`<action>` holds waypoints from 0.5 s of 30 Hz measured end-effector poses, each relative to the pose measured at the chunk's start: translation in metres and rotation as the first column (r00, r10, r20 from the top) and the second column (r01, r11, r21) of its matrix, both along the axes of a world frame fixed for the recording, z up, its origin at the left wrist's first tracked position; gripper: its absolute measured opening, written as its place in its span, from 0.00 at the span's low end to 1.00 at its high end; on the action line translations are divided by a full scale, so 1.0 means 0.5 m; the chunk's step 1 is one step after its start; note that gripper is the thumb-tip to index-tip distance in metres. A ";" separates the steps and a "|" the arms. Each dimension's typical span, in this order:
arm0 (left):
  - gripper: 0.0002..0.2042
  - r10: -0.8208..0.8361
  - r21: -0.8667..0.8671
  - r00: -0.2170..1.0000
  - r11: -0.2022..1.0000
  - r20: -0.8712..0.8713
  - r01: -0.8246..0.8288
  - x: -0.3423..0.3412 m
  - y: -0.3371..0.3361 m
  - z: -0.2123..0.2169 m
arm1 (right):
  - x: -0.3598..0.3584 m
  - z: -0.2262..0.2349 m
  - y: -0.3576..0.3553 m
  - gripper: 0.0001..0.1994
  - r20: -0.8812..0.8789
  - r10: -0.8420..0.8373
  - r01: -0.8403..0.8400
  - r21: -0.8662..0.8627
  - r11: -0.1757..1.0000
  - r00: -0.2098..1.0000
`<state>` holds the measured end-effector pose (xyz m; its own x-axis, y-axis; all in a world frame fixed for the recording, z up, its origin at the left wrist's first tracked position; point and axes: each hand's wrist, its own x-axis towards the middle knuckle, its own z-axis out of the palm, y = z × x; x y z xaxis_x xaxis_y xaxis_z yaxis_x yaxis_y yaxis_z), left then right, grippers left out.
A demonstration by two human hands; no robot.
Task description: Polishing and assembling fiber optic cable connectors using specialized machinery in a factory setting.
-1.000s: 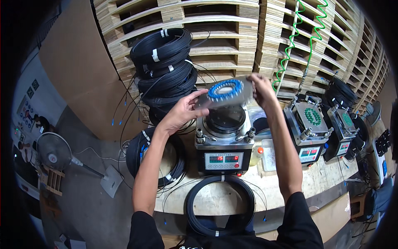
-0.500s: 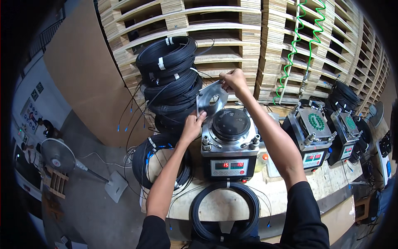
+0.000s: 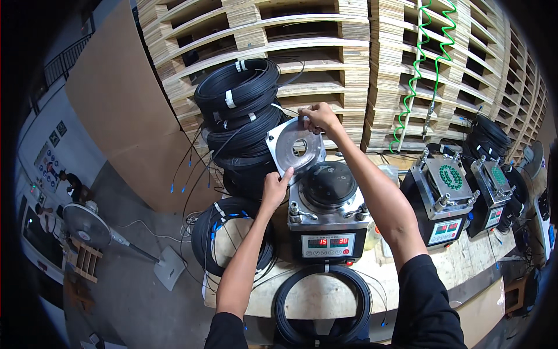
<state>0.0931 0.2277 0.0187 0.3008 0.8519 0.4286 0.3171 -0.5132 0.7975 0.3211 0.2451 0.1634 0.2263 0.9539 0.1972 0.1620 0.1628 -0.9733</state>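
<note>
Between my hands a square metal plate [image 3: 283, 152] with a round disc face and a centre hole is held tilted, behind and above a polishing machine [image 3: 295, 224]. My left hand [image 3: 275, 189] pinches its lower edge, thumb on the face. At the top edge my right hand [image 3: 319, 118] grips it with curled fingers. The machine's round black pad [image 3: 330, 184] lies uncovered just below the plate. Clamp posts stand at the machine's corners, and its front panel has a lit red display [image 3: 330, 242].
Stacked black cable coils [image 3: 238, 96] rise at the back left, with another coil [image 3: 203, 238] below. One more coil [image 3: 280, 302] hangs over the table's front edge. Two similar machines [image 3: 444, 192] stand right. Wooden pallets [image 3: 354, 64] line the back; a floor fan [image 3: 87, 227] stands left.
The plate has turned so its disc face and centre hole show more fully. My right hand has shifted slightly left and down. The whole view has moved a little.
</note>
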 end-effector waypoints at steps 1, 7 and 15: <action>0.36 0.001 0.017 1.000 1.000 0.015 -0.001 0.002 -0.001 0.002 | 0.001 -0.001 -0.003 0.16 0.000 0.000 0.000 -0.001 1.000 1.000; 0.36 0.047 0.082 0.998 0.995 0.040 -0.050 0.004 -0.015 0.000 | -0.004 0.014 -0.046 0.17 0.090 0.007 -0.003 -0.046 0.999 0.996; 0.28 0.028 0.108 0.996 0.993 0.084 -0.037 0.015 -0.043 -0.004 | 0.130 0.006 -0.216 0.24 0.395 0.227 -0.158 -0.200 0.967 0.890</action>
<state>0.1008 0.2062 0.0166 0.2341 0.8073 0.5418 0.2706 -0.5893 0.7612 0.3863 0.1370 0.1665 -0.0335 0.9966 0.0756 0.5345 0.0818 -0.8412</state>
